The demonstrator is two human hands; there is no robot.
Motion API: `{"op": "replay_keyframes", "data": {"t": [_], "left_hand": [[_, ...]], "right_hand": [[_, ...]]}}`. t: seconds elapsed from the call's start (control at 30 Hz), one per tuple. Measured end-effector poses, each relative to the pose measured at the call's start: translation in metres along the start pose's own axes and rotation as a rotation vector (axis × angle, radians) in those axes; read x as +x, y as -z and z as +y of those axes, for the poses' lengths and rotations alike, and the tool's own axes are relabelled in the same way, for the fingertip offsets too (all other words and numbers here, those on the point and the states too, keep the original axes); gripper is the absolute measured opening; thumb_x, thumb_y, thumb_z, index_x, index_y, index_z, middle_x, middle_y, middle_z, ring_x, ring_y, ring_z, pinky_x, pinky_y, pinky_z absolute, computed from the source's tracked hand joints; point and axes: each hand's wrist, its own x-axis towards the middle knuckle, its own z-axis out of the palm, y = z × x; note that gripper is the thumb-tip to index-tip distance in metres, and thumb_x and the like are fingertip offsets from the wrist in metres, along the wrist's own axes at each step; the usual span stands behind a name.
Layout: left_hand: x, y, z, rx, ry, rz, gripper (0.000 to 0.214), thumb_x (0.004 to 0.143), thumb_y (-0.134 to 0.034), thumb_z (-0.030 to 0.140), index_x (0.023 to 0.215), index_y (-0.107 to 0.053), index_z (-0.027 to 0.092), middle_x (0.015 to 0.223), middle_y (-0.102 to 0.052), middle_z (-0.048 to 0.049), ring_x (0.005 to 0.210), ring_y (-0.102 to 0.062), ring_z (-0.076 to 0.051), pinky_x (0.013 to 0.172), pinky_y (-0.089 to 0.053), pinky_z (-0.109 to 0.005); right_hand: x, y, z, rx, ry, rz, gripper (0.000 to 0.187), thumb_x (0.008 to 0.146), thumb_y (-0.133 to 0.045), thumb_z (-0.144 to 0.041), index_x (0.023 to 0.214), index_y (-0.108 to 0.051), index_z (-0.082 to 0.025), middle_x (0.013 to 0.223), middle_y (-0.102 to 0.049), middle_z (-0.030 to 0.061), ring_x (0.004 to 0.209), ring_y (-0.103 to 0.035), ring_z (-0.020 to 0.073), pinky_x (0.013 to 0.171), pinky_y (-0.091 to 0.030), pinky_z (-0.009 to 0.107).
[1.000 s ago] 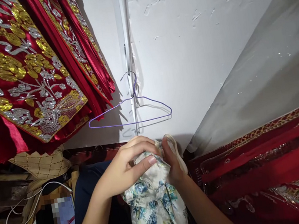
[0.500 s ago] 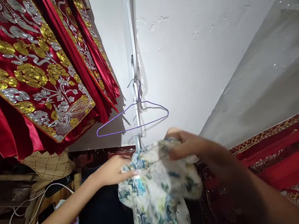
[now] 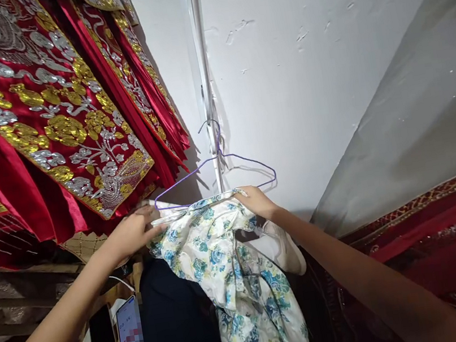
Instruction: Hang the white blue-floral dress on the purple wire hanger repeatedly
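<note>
A white garment with blue and yellow-green flowers (image 3: 205,248) hangs from both my hands, its upper edge stretched between them. My left hand (image 3: 136,230) is closed on the garment's left end, where white bands or straps bunch near the fingers. My right hand (image 3: 257,202) pinches the upper edge on the other side, the thumb and fingers partly hidden by cloth. Just behind that edge is a purple wire hanger (image 3: 219,148), hooked on a white upright strip (image 3: 201,55). The garment hides part of the hanger's bottom bar. Below, the cloth falls in loose folds.
Red costumes with gold and silver sequins (image 3: 67,129) hang at the upper left. Two phones, one dark (image 3: 102,334) and one lit (image 3: 129,326), lie low on the left. Grey plastic sheeting (image 3: 407,110) and red cloth (image 3: 446,252) cover the right side.
My hands have moved apart and up toward the hanger. The bunched garment is now spread along its upper edge and hangs longer. The view has shifted slightly.
</note>
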Motion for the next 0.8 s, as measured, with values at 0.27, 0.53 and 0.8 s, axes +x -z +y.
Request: {"op": "replay_keyframes", "data": {"t": [0.27,0.53,0.8], "left_hand": [[0.041,0.027,0.068,-0.190,-0.224,0.286,0.035,0.096,-0.052,0.044,0.080,-0.070,0.018,0.149,-0.052,-0.0099,0.133,-0.053,-0.032,0.114,-0.039,-0.042],[0.086,0.023,0.092,-0.367,-0.170,0.371,0.039,0.100,-0.044,0.038,0.126,-0.062,0.015,0.093,-0.070,-0.0059,0.080,-0.064,-0.018,0.075,-0.049,-0.028],[0.101,0.029,0.064,-0.348,-0.282,0.312,0.035,0.099,-0.043,0.042,0.095,-0.068,0.017,0.103,-0.065,-0.0080,0.101,-0.060,-0.021,0.094,-0.045,-0.033]], "right_hand": [[-0.038,0.023,-0.011,0.007,-0.057,0.030,0.033,0.085,-0.055,-0.046,0.070,-0.065,-0.018,0.063,-0.057,-0.0003,0.065,-0.050,0.0172,0.061,-0.036,0.027],[-0.098,0.057,-0.060,-0.017,-0.058,0.152,0.058,0.077,-0.060,-0.022,0.135,-0.058,-0.027,0.068,-0.063,-0.0023,0.047,-0.042,0.0132,0.049,-0.036,0.027],[-0.067,0.155,-0.051,0.292,-0.219,-0.041,0.031,0.070,-0.075,-0.038,0.087,-0.075,-0.012,0.086,-0.075,0.0109,0.075,-0.068,0.0225,0.067,-0.049,0.033]]}}
